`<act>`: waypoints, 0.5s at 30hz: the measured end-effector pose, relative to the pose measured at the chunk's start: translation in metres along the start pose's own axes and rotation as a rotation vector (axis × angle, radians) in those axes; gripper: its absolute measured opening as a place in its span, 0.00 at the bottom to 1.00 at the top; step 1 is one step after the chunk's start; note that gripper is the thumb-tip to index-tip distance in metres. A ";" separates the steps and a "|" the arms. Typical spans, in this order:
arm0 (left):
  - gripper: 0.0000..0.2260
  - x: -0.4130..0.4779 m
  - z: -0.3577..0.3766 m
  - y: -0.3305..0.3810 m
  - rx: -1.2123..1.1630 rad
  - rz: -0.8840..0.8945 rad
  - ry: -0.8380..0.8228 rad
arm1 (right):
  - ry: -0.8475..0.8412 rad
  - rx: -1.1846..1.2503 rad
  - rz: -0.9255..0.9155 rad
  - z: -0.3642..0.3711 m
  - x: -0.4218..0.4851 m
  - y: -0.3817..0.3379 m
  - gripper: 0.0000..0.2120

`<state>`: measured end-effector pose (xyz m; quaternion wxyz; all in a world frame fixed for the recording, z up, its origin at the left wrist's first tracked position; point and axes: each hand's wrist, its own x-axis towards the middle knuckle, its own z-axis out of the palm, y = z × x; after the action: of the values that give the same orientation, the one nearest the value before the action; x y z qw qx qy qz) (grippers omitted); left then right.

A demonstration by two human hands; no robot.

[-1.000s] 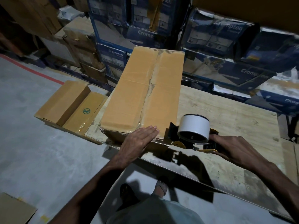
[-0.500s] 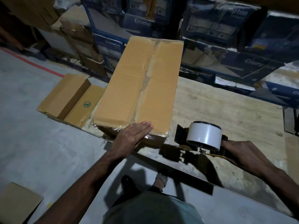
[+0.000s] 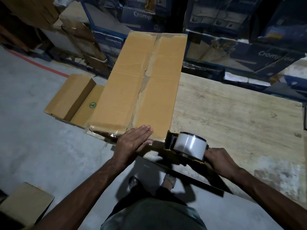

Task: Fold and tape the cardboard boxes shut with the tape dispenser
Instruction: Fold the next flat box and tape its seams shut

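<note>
On box [image 3: 126, 90], flat left hand [image 3: 132, 143], right hand [image 3: 217, 157] gripping dispenser [image 3: 186, 145]

A long cardboard box [image 3: 137, 90] lies flat on the pale wooden table [image 3: 232, 113].

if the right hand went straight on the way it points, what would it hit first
Probably the near right corner of the cardboard box: the tape dispenser that the right hand grips points at it from close by; whether it touches is unclear.
</note>
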<state>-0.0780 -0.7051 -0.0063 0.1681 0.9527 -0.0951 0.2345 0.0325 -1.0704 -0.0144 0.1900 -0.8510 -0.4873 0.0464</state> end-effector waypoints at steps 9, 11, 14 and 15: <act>0.16 0.001 -0.003 0.003 0.003 -0.024 -0.025 | -0.027 0.250 0.137 -0.018 -0.003 -0.014 0.19; 0.17 0.001 -0.004 0.003 0.008 -0.030 -0.027 | -0.081 0.262 0.143 -0.023 -0.010 -0.016 0.17; 0.16 0.001 -0.003 0.004 0.017 -0.036 -0.023 | -0.222 0.255 0.144 -0.016 -0.043 -0.020 0.15; 0.16 0.000 -0.003 0.004 0.016 -0.039 -0.015 | -0.272 0.296 0.206 -0.013 -0.053 -0.024 0.14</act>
<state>-0.0800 -0.7079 -0.0029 0.1643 0.9574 -0.0761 0.2249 -0.0111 -1.1078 0.0008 0.2399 -0.8450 -0.4069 0.2507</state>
